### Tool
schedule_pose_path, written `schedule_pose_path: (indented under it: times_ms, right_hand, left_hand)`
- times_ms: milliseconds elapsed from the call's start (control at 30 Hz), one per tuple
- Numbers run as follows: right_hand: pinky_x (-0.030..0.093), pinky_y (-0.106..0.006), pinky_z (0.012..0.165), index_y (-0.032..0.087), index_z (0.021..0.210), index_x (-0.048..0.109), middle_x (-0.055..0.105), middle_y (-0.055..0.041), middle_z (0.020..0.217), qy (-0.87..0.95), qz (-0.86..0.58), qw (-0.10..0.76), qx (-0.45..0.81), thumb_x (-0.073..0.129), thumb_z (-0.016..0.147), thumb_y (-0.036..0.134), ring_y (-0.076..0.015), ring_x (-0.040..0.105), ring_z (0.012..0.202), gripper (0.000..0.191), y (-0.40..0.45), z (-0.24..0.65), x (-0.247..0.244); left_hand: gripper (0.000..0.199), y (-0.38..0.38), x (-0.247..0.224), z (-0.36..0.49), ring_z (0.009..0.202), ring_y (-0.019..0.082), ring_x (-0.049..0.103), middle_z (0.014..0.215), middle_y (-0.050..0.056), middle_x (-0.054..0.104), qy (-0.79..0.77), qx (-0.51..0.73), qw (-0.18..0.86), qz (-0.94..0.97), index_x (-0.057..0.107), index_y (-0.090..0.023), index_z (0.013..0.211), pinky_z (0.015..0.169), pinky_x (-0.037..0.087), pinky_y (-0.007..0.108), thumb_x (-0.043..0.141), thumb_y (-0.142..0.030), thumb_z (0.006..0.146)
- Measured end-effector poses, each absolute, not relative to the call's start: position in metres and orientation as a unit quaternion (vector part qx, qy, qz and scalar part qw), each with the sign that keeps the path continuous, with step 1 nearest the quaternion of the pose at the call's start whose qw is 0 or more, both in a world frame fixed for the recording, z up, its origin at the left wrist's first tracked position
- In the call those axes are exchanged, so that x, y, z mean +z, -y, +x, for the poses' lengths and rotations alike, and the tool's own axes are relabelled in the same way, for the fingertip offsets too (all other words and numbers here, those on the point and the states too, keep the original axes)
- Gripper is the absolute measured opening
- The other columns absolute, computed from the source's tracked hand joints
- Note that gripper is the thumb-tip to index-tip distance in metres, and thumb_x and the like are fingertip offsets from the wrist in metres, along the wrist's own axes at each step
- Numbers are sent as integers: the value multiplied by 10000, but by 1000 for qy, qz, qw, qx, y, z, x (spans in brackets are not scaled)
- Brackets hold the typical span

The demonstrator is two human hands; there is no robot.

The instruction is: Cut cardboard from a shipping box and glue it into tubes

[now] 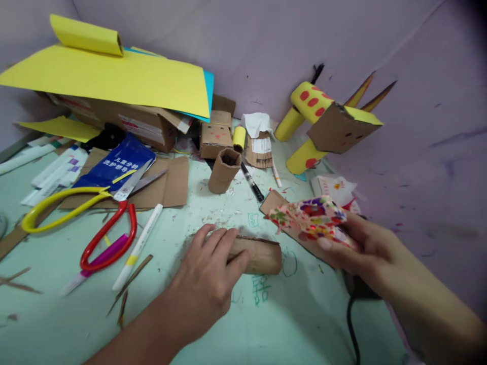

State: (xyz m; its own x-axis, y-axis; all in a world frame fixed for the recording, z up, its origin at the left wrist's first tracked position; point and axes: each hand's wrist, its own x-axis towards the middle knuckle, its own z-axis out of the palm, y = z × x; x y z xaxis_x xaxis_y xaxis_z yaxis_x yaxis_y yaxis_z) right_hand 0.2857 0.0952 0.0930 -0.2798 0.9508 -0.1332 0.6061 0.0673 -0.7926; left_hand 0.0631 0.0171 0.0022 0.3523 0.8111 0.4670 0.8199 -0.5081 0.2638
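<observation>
My left hand (209,276) is closed over a brown cardboard tube (264,256) lying on the table, its fingers curled across the top and its thumb on the near side. My right hand (367,248) grips a floral-patterned glue gun (315,213), whose narrow tip points left, above the tube's right end. A flat cardboard strip (274,201) lies beneath the gun, partly covered by it. Just behind the left hand, another cardboard tube (222,175) stands upright.
Scissors with yellow and red handles (108,261) lie at left beside markers (139,243). Yellow paper (114,76) rests on a cardboard box (152,126). A yellow paper-and-cardboard giraffe (310,106) stands back right. A black cable (352,329) runs at front right.
</observation>
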Motion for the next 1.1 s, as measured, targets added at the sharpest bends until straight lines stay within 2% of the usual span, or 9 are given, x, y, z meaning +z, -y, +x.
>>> schedule_pose_path:
  times_ms: [133,233,433,567,667,767,867,967,1100]
  right_hand:
    - [335,-160,325,207,702,565,538,62,523,507,-606,284,544,765,638,390,-68,448,381,279,-112,293,67]
    - [379,-161,359,186,722,591,587,27,576,432,-605,326,584,754,650,378,-83,522,447,262,-125,292,42]
    - [561,-305,726,160,808,669,689,-47,737,456,-594,344,566,651,747,444,-161,660,690,291,-146,275,21]
    - [442,-484,964,149,998,677,684,-114,1044,515,-612,346,490,740,673,413,-317,587,1080,423,-139,278,32]
    - [287,-559,1068,159,1146,615,560,-152,1283,660,-612,352,257,755,673,364,-364,411,1272,534,-114,285,41]
    - [353,-500,1055,225,1298,474,504,-126,1358,791,-468,288,268,731,731,391,-307,442,1270,644,-83,284,38]
    - [439,-473,982,199,1275,462,538,-157,1303,820,-419,243,305,762,690,428,-314,506,1207,696,-66,276,27]
    - [460,-468,938,181,1187,519,591,-156,1208,819,-418,239,313,781,671,395,-311,560,1120,617,-66,268,16]
    - [481,-425,879,205,1100,561,643,-109,1082,809,-409,271,323,755,709,333,-273,602,1018,454,-70,267,12]
  left_hand:
    - [392,-17,-2,63,1009,340,562,1124,232,569,473,-297,19,-829,610,-132,1022,873,429,598,481,31,689]
    - [431,-15,-4,62,1042,346,530,1166,225,535,473,-288,23,-833,596,-140,1063,871,414,610,481,43,691]
    - [418,-16,-3,62,1069,326,497,1202,194,498,485,-262,14,-834,582,-177,1075,894,391,612,482,17,719]
    - [419,-17,-3,61,1080,319,487,1217,183,486,486,-250,1,-837,579,-191,1085,898,384,606,467,-8,724]
    - [433,-17,-2,58,1093,318,477,1228,179,478,480,-244,-7,-843,575,-201,1096,894,372,606,450,-24,722]
    - [360,-19,1,57,1085,301,488,1205,175,515,463,-233,11,-855,562,-186,1111,899,371,560,467,-68,785]
    - [299,-23,6,58,1021,254,530,1091,156,619,459,-243,38,-854,530,-99,1140,919,368,476,468,-97,847]
    - [307,-25,7,60,983,247,543,1005,159,657,482,-243,57,-840,491,-17,1160,915,388,434,429,-128,880]
    - [394,-20,3,58,1021,253,537,1095,181,598,520,-240,35,-819,428,-15,1247,865,473,382,414,-195,897]
